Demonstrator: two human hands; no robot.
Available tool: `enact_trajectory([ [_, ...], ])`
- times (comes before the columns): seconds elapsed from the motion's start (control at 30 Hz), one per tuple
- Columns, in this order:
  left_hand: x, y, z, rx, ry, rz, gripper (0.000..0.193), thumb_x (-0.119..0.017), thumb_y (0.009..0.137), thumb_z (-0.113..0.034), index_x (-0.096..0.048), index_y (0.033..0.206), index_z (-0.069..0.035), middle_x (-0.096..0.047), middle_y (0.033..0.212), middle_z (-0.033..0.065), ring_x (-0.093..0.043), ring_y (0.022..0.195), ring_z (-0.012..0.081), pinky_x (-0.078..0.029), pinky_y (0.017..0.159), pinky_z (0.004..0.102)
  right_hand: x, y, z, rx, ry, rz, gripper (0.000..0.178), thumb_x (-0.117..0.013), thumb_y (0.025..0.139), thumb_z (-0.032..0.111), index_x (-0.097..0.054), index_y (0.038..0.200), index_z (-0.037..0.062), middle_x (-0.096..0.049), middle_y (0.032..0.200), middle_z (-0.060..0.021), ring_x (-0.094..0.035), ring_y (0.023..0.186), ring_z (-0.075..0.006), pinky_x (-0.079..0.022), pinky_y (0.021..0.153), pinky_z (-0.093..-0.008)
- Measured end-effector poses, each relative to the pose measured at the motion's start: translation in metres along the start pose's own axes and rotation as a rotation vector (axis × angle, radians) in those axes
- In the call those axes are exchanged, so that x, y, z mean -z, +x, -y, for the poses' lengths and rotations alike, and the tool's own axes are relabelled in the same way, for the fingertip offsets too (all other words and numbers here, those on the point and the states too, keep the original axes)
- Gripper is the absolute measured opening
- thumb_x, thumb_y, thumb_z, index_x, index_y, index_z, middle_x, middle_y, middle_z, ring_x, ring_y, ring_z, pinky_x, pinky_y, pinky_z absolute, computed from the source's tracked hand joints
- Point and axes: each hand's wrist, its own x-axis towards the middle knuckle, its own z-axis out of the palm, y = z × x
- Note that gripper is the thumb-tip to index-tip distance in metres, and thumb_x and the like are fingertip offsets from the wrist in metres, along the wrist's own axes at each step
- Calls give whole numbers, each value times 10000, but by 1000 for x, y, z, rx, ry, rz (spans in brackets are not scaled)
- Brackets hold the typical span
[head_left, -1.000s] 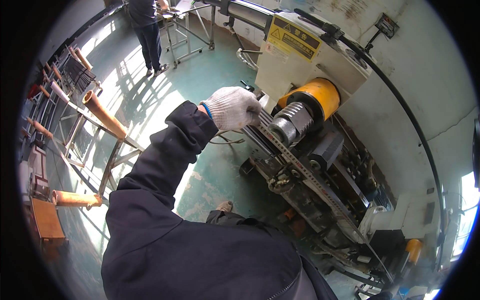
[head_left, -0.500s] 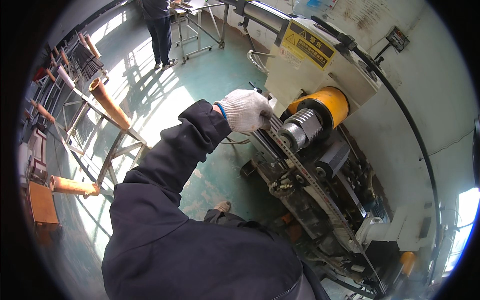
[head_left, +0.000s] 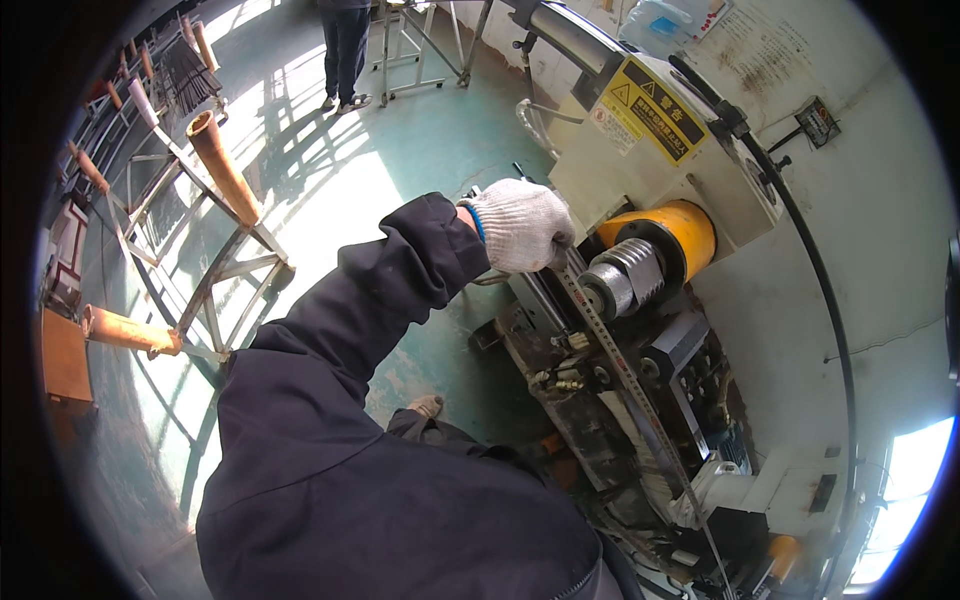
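My left hand (head_left: 520,226), in a white knit glove with a blue cuff edge, is closed at the upper end of a tape measure (head_left: 628,372). The tape's blade stretches from my fingers along the machine toward the lower right. Right beside the hand is a metal threaded shaft (head_left: 630,275) with a round end, coming out of a yellow cylinder (head_left: 688,236). Beneath the tape lie dark, greasy machine parts and small brass fittings (head_left: 568,381). My fingertips are partly hidden behind the glove's knuckles. My right hand is out of view.
A pale machine housing (head_left: 640,160) with a yellow warning label stands ahead, and a black hose (head_left: 815,240) arches along the right. On the left are metal racks with rusty orange tubes (head_left: 225,170). Another person (head_left: 345,55) stands at the far back.
The view has turned slightly, so the machine and my left hand appear farther right. The hand remains closed at the tape's end, near the threaded shaft.
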Motion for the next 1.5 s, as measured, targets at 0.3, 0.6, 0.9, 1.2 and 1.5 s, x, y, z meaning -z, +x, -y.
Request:
enact_trajectory([
  [0.3,5,3,-3,29,-11,28,246,-806,933,-329,-894,1061,-137,-832,1031,143,-797,1016,400,-634,918,502,34,-6,9,-137,145,-14,611,-678,1090,498,-667,1577,131,-797,1355,-220,-752,1275,-374,-581,1053,-492],
  [0.6,-15,-20,20,-139,-175,-81,134,-861,906,-218,-846,965,-99,-792,971,106,-785,928,352,-638,829,466,-30,-43,-47,-350,361,29,635,-666,1079,521,-670,1578,129,-792,1391,-243,-746,1308,-406,-579,1073,-515],
  [0.9,-47,-86,10,159,-353,290,308,-889,939,-386,-865,1074,-110,-836,1032,99,-809,1017,322,-637,912,451,24,-99,87,-453,748,-250,748,-765,1027,483,-597,1719,253,-545,1759,-240,-479,1670,-315,-235,1428,-376],
  [1.2,-146,-151,-68,358,-606,340,437,-811,982,-484,-834,1186,-98,-827,1058,160,-799,1050,366,-619,916,471,155,-194,531,402,1790,444,330,-712,965,70,-733,1289,14,-758,1143,-132,-731,1066,-251,-598,966,-399],
  [1.5,-196,-296,-123,967,-1113,-155,462,-709,1172,-452,-778,1334,-24,-774,1213,86,-704,1136,166,-591,998,372,215,-269,654,1301,1329,837,567,-969,895,91,-731,1402,2,-811,1302,-145,-815,1095,-225,-667,941,-366],
])
